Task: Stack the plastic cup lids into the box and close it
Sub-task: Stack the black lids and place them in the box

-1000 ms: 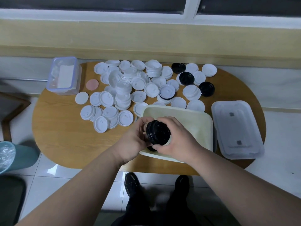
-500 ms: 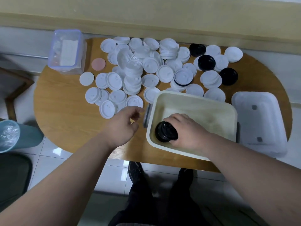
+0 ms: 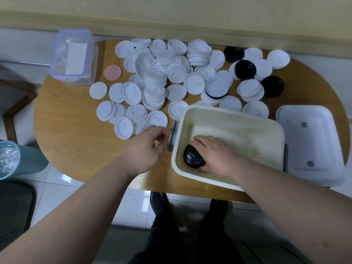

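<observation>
A cream box (image 3: 247, 119) stands open on the round wooden table (image 3: 72, 134). Inside its near left corner my right hand (image 3: 215, 153) grips a stack of black lids (image 3: 192, 157), which sits low on the box floor. My left hand (image 3: 146, 149) hovers just left of the box, fingers loosely curled, holding nothing. Several white lids (image 3: 171, 77) lie scattered and stacked behind the box, with three black lids (image 3: 244, 69) among them at the back right. The box's translucent cover (image 3: 312, 143) lies to the right of the box.
A clear container with a blue rim (image 3: 74, 56) stands at the table's back left, a pink disc (image 3: 112, 72) beside it. A teal bin (image 3: 11, 159) stands on the floor at left. My shoes (image 3: 158, 202) show under the table's near edge.
Both hands held the black lid stack above the box; my right hand has lowered it into the box's near left corner. My left hand let go and drew away to the left.
</observation>
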